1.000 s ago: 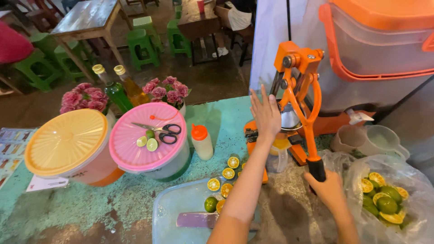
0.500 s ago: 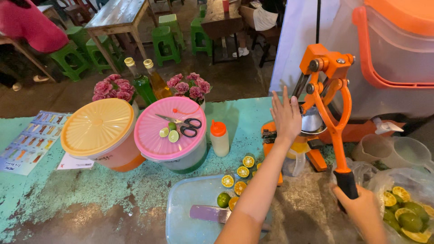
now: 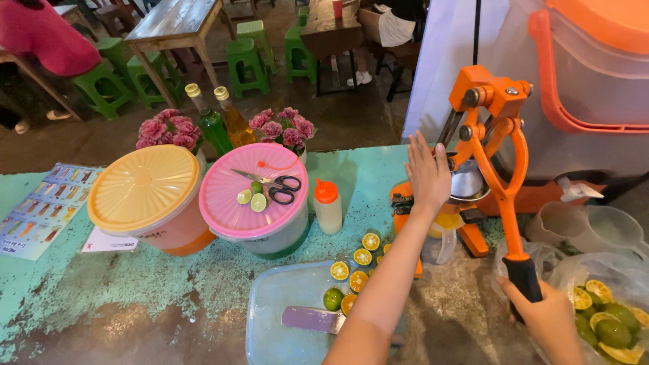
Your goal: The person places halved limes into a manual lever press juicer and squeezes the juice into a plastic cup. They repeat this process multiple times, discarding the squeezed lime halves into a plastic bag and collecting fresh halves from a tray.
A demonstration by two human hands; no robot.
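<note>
Far left on the worn turquoise counter (image 3: pixel 135 284): laminated menu sheet (image 3: pixel 42 211), flat. Next, tub with yellow lid (image 3: pixel 143 189), touching tub with pink lid (image 3: pixel 254 190); on the pink lid, black-handled scissors (image 3: pixel 270 184) and cut lime pieces (image 3: pixel 251 198). Behind the tubs, two clusters of pink flowers (image 3: pixel 278 128) and two gold-capped bottles (image 3: pixel 215 122). Just right of the pink tub, small squeeze bottle with orange cap (image 3: pixel 328 206), upright. Lower centre, pale blue cutting board (image 3: pixel 287 307) bearing a cleaver blade (image 3: pixel 312 319), partly hidden under the left forearm; halved small citrus (image 3: pixel 358 257) scattered at the board's far edge and beside it. Right of centre, orange lever juicer (image 3: pixel 488 135) standing on the counter, metal cup below the press head, clear jug (image 3: pixel 439 236) under it, largely screened by the left arm. Left hand (image 3: pixel 428 172) extended, palm flat, fingers spread and raised, pressed against the juicer's left side at cup level; gripping nothing. Right hand (image 3: pixel 547 318) low at frame edge, closed around the black grip (image 3: pixel 524 280) of the lever, lever fully lowered. Hands well apart. Far right, clear plastic bag (image 3: pixel 541 260) of spent citrus halves (image 3: pixel 608 318), clear pitchers (image 3: pixel 588 226) behind it, orange-trimmed container (image 3: pixel 588 74) above.
</note>
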